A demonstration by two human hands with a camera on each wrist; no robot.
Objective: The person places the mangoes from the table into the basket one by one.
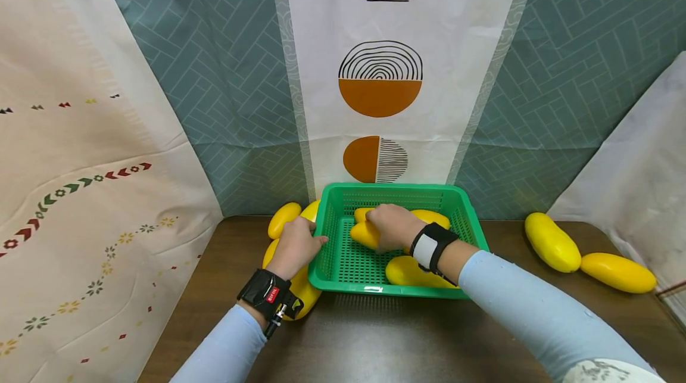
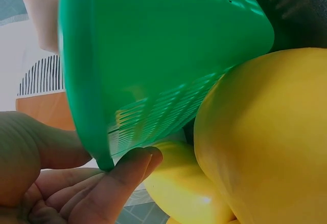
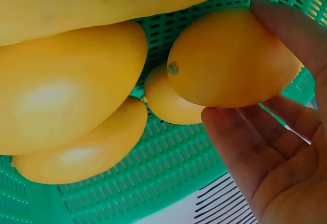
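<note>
Right hand: its thumb and fingers are bent round one smooth yellow oval fruit (maybe a mango, maybe a melon, I can't tell). That fruit is inside the green plastic basket, near its left side, just by a smaller-looking fruit. Bigger fruits lie on the basket's other side. The left hand pinches the basket's left rim between thumb and fingers. I think a snug, soft hold is best, with slow moves so the fruits don't bump, and a firm pinch so the basket can't slide. More yellow fruits sit outside, left and right, on the brown table.
</note>
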